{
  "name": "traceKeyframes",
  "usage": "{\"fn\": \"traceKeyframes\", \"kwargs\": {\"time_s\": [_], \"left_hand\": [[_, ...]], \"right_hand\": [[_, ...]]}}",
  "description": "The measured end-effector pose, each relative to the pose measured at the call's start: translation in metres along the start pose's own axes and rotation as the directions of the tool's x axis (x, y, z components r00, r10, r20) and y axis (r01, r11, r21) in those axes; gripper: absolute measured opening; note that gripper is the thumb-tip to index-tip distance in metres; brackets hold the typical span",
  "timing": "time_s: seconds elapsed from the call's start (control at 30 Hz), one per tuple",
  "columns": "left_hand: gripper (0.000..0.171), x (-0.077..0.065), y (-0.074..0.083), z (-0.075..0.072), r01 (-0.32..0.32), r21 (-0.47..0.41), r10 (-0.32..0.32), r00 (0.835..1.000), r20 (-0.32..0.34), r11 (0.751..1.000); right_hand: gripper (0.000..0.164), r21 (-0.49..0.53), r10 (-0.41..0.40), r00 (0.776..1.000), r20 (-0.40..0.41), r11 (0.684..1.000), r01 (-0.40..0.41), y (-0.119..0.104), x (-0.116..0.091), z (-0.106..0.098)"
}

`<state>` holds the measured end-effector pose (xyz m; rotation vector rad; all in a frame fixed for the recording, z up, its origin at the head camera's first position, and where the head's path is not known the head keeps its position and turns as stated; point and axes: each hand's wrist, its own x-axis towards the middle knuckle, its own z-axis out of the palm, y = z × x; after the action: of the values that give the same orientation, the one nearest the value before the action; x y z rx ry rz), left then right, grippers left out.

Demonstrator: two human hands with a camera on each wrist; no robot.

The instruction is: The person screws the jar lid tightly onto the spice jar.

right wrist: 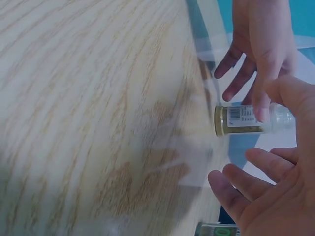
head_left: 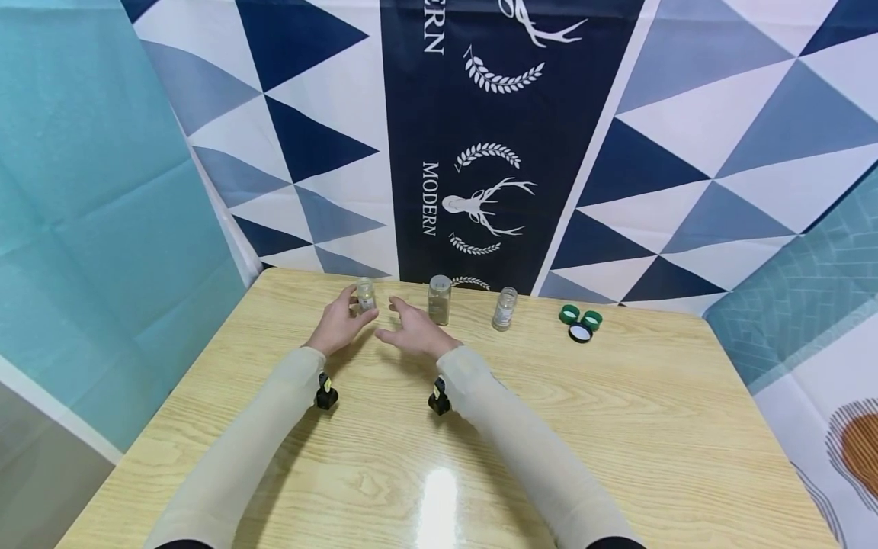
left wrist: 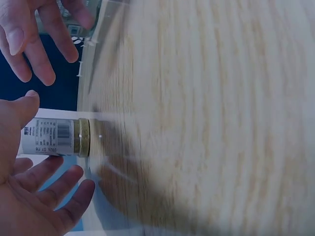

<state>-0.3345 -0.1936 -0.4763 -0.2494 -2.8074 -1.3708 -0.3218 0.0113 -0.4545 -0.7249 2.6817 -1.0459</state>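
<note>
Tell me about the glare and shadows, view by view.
Head view: white glare patch low on the table, shadows along the sleeves' inner sides; left wrist view: dimmer, dark shadow by the jar; right wrist view: also dim, pale streaks across the wood.

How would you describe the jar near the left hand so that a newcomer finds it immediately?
Start at the wooden table and follow its far edge to three upright jars. Yours is the leftmost jar; unlike the other two, it sits between the thumb and fingers of the left hand.
</note>
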Motion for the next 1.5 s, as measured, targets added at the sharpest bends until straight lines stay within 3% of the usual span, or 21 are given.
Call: {"fn": "traceKeyframes", "kwargs": {"time_s": [0.2,0.4,0.9,1.03,1.27,1.5], "left_hand": [[0.077,0.004,0.003,0.003,0.0,-0.005,0.0,1.0,-0.015,1.0],[0.057,0.005,0.006,0.005,-0.005,0.053,0.007,0.999,-0.038,0.999],[0.04,-0.004,0.007,0.006,-0.069,0.064,0.071,0.997,-0.029,0.996],[0.032,-0.006,0.008,0.005,-0.1,0.079,0.102,0.995,-0.013,0.992],[0.032,-0.011,0.01,0.002,-0.136,0.065,0.133,0.99,0.048,0.989],[0.037,-0.015,0.009,-0.002,-0.134,0.01,0.132,0.985,0.109,0.991]], "right_hand": [[0.082,-0.005,0.025,1.0,0.002,1.0,-0.025,0.002,0.001,0.004],[0.079,-0.011,0.022,1.0,0.006,1.0,-0.022,0.003,0.003,0.006],[0.067,-0.005,0.0,1.0,0.008,1.0,0.0,0.006,0.009,0.013],[0.06,-0.026,-0.009,1.0,0.007,1.0,0.009,0.007,0.01,0.014],[0.032,-0.043,-0.052,0.999,-0.014,0.998,0.051,0.011,0.011,0.017],[0.03,-0.01,-0.054,0.998,-0.023,0.998,0.054,0.015,0.01,0.02]]}}
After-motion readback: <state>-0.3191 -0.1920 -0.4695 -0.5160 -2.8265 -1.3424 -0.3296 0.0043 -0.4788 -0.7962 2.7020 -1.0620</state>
